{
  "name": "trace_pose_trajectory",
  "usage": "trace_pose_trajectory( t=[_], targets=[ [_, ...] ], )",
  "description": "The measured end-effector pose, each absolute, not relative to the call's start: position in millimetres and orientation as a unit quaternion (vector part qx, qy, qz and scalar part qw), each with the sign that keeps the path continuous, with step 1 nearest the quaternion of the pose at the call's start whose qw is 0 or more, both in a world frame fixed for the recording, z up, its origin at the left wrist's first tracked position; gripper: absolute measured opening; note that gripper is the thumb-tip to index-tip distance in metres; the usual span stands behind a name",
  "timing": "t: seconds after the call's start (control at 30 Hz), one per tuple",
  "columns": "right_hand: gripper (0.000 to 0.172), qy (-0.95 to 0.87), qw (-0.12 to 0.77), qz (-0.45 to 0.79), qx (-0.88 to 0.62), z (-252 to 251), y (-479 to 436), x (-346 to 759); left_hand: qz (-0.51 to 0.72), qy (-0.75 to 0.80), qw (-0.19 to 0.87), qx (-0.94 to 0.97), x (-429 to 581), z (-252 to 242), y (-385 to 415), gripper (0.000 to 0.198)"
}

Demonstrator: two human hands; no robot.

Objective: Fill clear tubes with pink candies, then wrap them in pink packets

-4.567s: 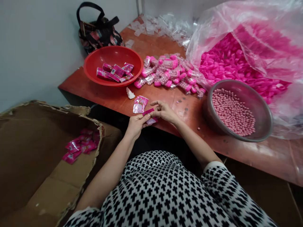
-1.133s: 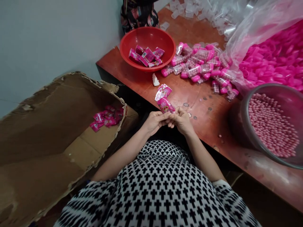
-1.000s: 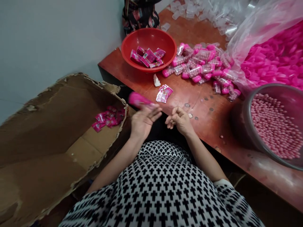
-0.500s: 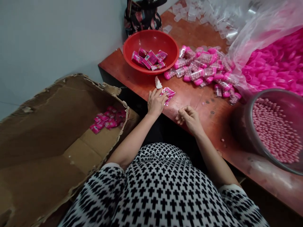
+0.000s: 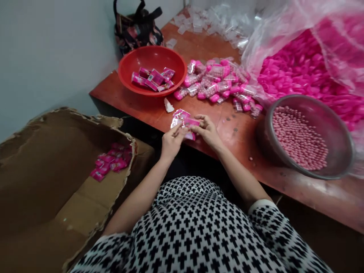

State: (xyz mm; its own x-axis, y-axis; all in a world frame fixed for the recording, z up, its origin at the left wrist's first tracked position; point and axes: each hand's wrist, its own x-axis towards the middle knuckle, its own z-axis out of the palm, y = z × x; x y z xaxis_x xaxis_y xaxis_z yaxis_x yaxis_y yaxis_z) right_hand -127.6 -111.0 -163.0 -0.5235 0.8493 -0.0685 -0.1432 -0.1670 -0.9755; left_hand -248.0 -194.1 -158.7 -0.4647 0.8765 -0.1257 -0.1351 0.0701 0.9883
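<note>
In the head view, a small pink printed wrapper is stretched between my two hands, just above the table's near edge. My left hand pinches its left side with thumb and fingers. My right hand is closed on its right end. Just behind and under it lie more flat, shiny pink wrappers, partly covered by my fingers. A crumpled white scrap sits on the table beyond my left hand.
A red bowl holds several pink packets. Beside it are bead-filled bottles with pink caps. Farther right stand a grey tub of pink beads and a clear bag of pink caps. A torn cardboard box stands at left.
My right hand has come over to the left and now grips a wrapper. My left hand has gone from resting on the wrappers to pinching one. The camera view has shifted.
</note>
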Motion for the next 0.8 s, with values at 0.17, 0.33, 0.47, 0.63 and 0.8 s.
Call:
trace_pose_trajectory(
  t=[0.17, 0.33, 0.47, 0.63, 0.8],
  targets=[
    [0.041, -0.669, 0.235, 0.641, -0.294, -157.5, -106.1, -107.7, 0.553, 0.539, 0.585, 0.247, -248.5, -160.5, -195.2, 0.036],
    [0.017, -0.767, 0.265, 0.272, -0.517, -140.1, -66.4, -75.3, 0.562, 0.586, 0.535, 0.234, -241.5, -164.1, -195.9, 0.030],
    [0.033, -0.692, 0.196, 0.022, -0.695, -137.8, -22.5, -45.7, 0.570, 0.588, 0.538, 0.201, -237.6, -163.1, -197.3, 0.028],
    [0.030, -0.714, 0.092, 0.009, -0.694, -147.6, -2.6, -34.8, 0.578, 0.568, 0.568, 0.140, -237.0, -160.0, -197.0, 0.031],
    [0.021, -0.765, 0.178, 0.135, -0.604, -144.7, -33.7, -37.2, 0.604, 0.546, 0.576, 0.069, -239.4, -162.7, -196.6, 0.027]
  ],
)
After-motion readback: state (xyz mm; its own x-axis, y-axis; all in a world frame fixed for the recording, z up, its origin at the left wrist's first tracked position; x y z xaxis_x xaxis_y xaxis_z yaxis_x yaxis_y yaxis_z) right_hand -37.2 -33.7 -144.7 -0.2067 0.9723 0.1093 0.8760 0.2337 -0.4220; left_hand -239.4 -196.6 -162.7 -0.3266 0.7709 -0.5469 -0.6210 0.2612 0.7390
